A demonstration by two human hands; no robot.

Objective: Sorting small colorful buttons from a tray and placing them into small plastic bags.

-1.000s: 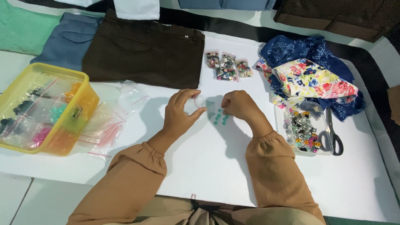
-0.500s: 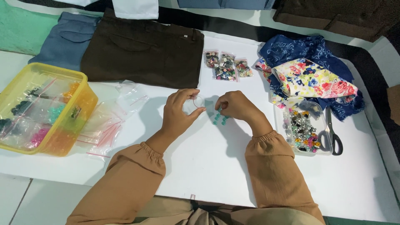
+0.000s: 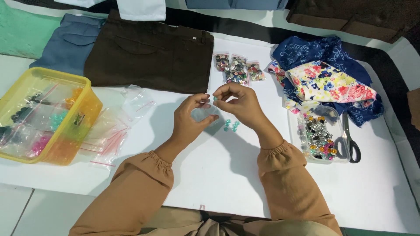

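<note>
Both hands meet just above the white tabletop (image 3: pixel 227 183), fingertips nearly touching. Left hand (image 3: pixel 190 120) curls around a small clear plastic bag (image 3: pixel 204 114), thumb and forefinger pinching its top edge. Right hand (image 3: pixel 238 102) pinches one small teal bead (image 3: pixel 215 98) between thumb and forefinger, right at the mouth of that bag; its other fingers are bent loosely. Just below the right hand, a few more teal beads (image 3: pixel 231 126) lie loose on the tabletop.

Beyond the hands sit three small bags of mixed buttons (image 3: pixel 238 70), side by side. Farther out past the left hand lies a folded dark brown garment (image 3: pixel 148 54), with a blue garment (image 3: pixel 65 46) beside it. Left of the left hand are empty clear zip bags (image 3: pixel 111 131), and beyond them a yellow plastic box (image 3: pixel 46 116) holding bagged beads. To the right of the right hand stands a clear tray of mixed gems (image 3: pixel 317 135), scissors (image 3: pixel 348 142) just beside it, and floral and blue fabric (image 3: pixel 326 76) beyond the tray.
</note>
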